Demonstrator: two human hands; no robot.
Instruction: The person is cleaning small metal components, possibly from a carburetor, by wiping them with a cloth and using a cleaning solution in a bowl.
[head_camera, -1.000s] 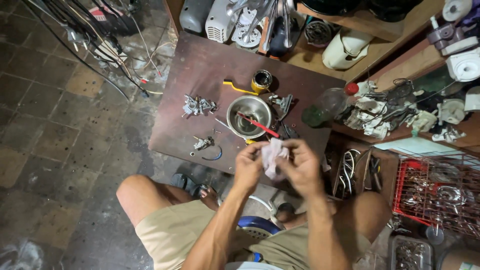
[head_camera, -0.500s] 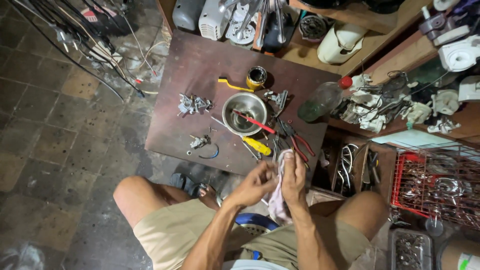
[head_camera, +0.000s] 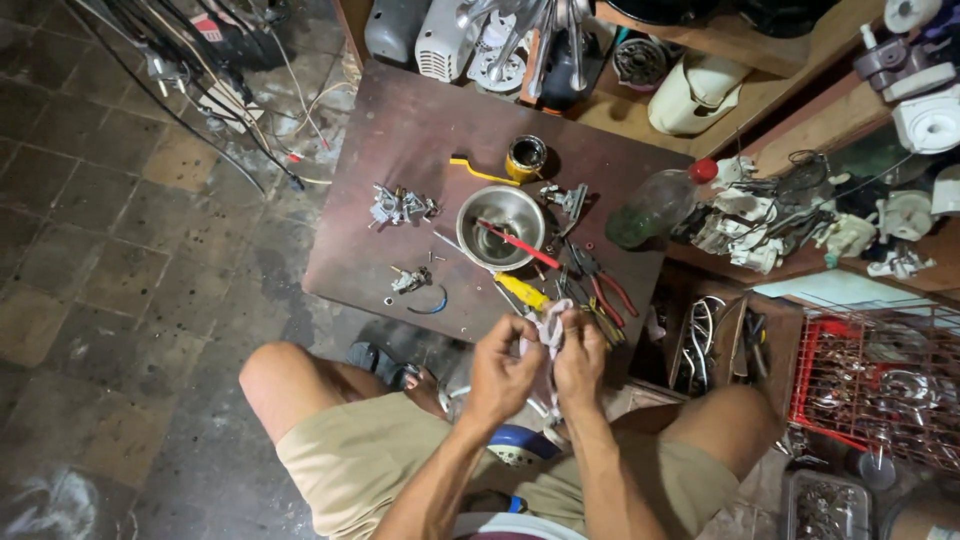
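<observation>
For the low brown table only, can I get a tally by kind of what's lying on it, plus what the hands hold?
Metal bowl: 1
Small yellow tin: 1
Plastic bottle with red cap: 1
Red-handled pliers: 1
Yellow-handled screwdriver: 1
Small metal part clusters: 2
White cloth, held by left hand and right hand: 1
Total: 8

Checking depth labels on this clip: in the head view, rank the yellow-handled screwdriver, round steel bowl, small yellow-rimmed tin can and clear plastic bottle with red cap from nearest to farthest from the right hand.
1. Yellow-handled screwdriver, just beyond the right hand.
2. Round steel bowl, mid-board.
3. Clear plastic bottle with red cap, off to the right.
4. Small yellow-rimmed tin can, behind the bowl.
</observation>
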